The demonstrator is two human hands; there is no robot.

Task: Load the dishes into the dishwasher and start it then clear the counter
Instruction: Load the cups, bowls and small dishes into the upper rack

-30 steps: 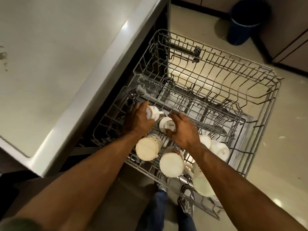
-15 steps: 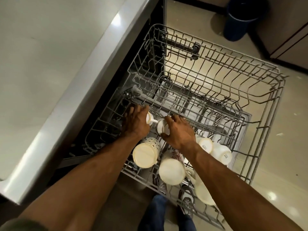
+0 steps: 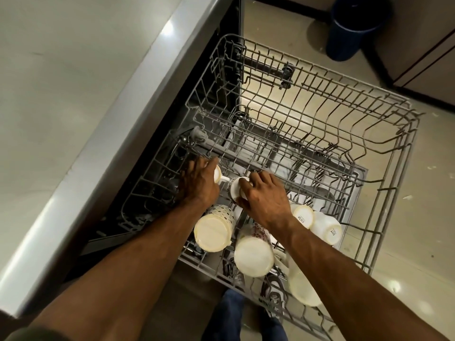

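The grey wire upper rack [image 3: 320, 99] of the dishwasher is pulled out over the floor. My left hand [image 3: 197, 185] grips a small white cup [image 3: 218, 175] near the rack's left side, its handle pointing right. Beside it, my right hand [image 3: 261, 195] grips another white cup [image 3: 235, 189] with a dark patterned rim. Just in front of my hands, several upside-down cups and mugs stand in the rack: a patterned mug [image 3: 214, 230], a second one [image 3: 253, 254], and white cups [image 3: 304, 215] on the right.
The grey counter [image 3: 73, 94] runs along the left, its edge above the open dishwasher. A dark blue bin [image 3: 354, 28] stands on the floor at the back, next to cabinet fronts [image 3: 426, 55]. My shoes and jeans [image 3: 234, 313] show below the rack.
Both hands have lowered the two small cups slightly deeper into the rack's left side. The camera has tilted, so the rack appears shifted up and to the right.
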